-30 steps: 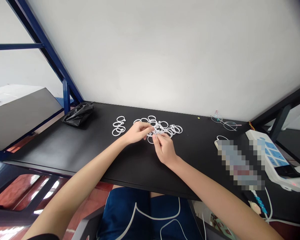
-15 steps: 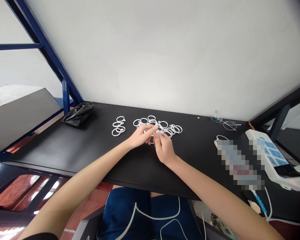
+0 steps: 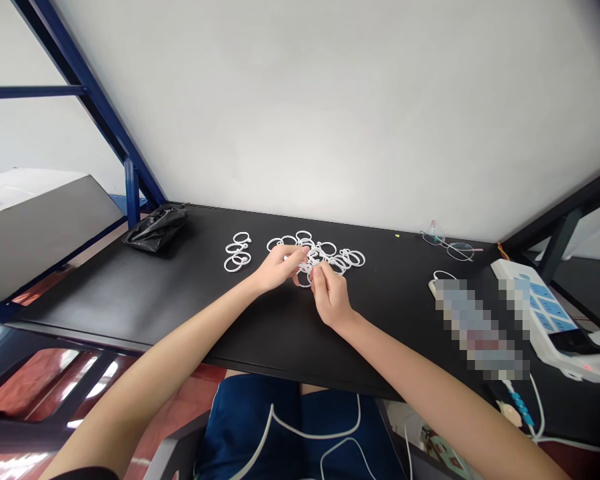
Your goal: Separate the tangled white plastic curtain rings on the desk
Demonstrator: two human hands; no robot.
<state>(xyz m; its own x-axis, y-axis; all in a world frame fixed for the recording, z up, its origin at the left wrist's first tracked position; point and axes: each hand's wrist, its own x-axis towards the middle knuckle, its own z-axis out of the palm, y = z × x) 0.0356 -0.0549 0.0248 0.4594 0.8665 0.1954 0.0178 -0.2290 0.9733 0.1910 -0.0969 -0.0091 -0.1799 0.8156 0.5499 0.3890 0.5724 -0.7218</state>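
Both my hands are over the front of a loose heap of white curtain rings [image 3: 327, 249], each with a small eyelet. My left hand [image 3: 279, 268] is closed, thumb against fingers, with a bit of white ring showing in its grip. Just to the right, my right hand [image 3: 331, 293] is closed in a pinch at the edge of a white ring [image 3: 305, 285]. The fingers partly cover what they hold. A small gap separates the two hands. Left of them, several more rings [image 3: 237, 261] lie in a short overlapping column.
The black table [image 3: 190, 280] meets a white wall. A crumpled black plastic bag [image 3: 156, 230] lies at the back left. On the right are eyeglasses [image 3: 460, 251], a blurred-out phone [image 3: 480, 330] with a cable and a white power strip [image 3: 545, 307]. Blue metal bars [image 3: 131, 190] stand at the left.
My hands have moved slightly apart, the left one shifting a little leftward. More of the rings between them now shows. The heap and the column look unchanged.
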